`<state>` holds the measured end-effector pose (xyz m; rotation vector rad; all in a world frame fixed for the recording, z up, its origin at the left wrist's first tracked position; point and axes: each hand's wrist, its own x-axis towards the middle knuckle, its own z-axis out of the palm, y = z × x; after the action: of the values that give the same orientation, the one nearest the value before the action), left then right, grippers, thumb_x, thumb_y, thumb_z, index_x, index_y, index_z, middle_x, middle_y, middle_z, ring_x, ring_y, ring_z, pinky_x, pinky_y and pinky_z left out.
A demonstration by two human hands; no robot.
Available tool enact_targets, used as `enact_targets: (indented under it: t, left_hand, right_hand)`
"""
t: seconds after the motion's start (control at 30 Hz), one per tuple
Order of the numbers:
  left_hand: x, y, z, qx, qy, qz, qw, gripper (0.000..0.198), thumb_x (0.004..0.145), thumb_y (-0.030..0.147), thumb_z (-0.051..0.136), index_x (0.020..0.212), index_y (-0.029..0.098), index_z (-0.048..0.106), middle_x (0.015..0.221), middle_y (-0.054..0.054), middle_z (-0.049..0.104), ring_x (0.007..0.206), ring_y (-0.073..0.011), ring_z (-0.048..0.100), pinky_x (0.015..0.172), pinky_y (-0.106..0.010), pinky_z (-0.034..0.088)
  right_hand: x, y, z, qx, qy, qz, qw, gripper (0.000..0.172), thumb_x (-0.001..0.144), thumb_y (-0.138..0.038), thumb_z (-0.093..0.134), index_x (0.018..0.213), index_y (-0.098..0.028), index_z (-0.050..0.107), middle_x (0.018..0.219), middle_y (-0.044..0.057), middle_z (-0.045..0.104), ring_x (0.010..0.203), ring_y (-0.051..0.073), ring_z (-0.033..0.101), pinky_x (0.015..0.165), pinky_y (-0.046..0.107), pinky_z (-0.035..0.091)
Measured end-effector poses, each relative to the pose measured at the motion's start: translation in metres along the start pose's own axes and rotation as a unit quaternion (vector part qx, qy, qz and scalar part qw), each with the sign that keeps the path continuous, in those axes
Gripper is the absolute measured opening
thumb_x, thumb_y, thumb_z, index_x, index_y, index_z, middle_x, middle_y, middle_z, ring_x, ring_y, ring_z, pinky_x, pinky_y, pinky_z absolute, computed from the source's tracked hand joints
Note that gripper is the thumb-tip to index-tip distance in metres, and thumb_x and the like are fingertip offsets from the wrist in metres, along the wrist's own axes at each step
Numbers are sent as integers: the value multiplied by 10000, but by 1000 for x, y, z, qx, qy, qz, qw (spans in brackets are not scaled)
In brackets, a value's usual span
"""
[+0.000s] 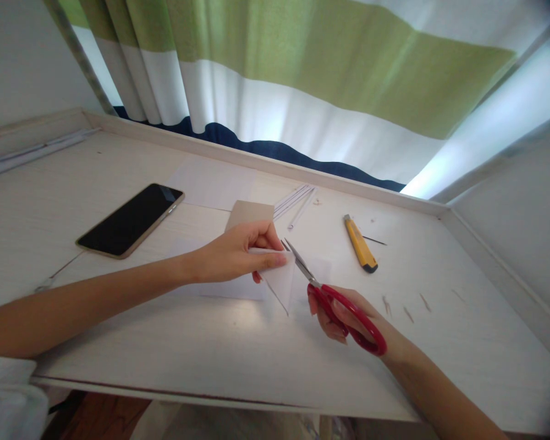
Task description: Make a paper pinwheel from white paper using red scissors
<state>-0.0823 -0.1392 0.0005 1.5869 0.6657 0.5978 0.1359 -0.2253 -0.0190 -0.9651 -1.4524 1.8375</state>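
Observation:
My left hand [252,250] pinches a small piece of white paper [279,278] between thumb and fingers, above the middle of the desk. A dark line runs along the paper's lower edge. In my right hand [334,315] is a pair of scissors [317,282] with red handles, my fingers through the loops. Its blades are slightly apart and point up and left, at the paper's upper right corner. Whether they touch the paper I cannot tell. Behind my left hand lies a tan card [252,212], partly hidden by the hand.
A smartphone [131,220] lies on the left of the white desk [165,342]. White sheets [215,180] and a clear pen barrel [301,209] lie toward the back. On the right are a yellow box cutter [360,243], a thin dark refill [374,240] and small scraps [409,315]. A curtain [279,79] hangs behind.

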Motion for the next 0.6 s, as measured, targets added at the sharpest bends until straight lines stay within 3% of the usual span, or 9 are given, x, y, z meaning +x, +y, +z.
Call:
enact_targets:
  t: [0.3, 0.43, 0.5, 0.53, 0.6]
  left_hand:
    - [2, -2, 0, -18, -5, -8, 1000, 233, 730, 255, 591, 831, 188, 393, 651, 37, 583, 556, -89, 551, 420, -167, 486]
    - [1, -2, -1, -17, -14, -13, 1000, 242, 738, 277, 582, 874, 196, 398, 639, 54, 549, 544, -80, 527, 440, -171, 486]
    - [1, 0, 0, -15, -25, -21, 999, 247, 758, 298, 555, 934, 201, 413, 641, 60, 521, 513, -67, 517, 452, -173, 479]
    - [1, 0, 0, -13, -30, -29, 999, 258, 769, 312, 538, 972, 206, 418, 637, 63, 504, 497, -64, 515, 454, -176, 475]
    - [1, 1, 1, -11, -40, -53, 998, 303, 792, 347, 495, 1052, 215, 414, 619, 60, 485, 475, -70, 516, 449, -186, 463]
  right_hand:
    - [-2, 4, 2, -48, 50, 13, 997, 327, 814, -455, 424, 728, -146, 492, 454, -63, 360, 367, 51, 306, 371, 202, 210]
    - [2, 5, -1, -129, 118, 13, 985, 349, 827, -467, 367, 763, -156, 509, 433, -63, 372, 352, 63, 317, 370, 207, 237]
    - [5, 7, -8, -241, 194, 9, 951, 324, 822, -455, 376, 836, -164, 519, 509, -34, 443, 410, 84, 385, 406, 216, 291]
    - [6, 8, -13, -327, 240, 8, 914, 313, 816, -447, 387, 874, -170, 521, 563, -11, 489, 458, 102, 431, 436, 227, 317]
    - [10, 10, -25, -518, 316, 21, 795, 319, 800, -445, 406, 925, -176, 525, 656, 39, 562, 555, 157, 509, 496, 263, 342]
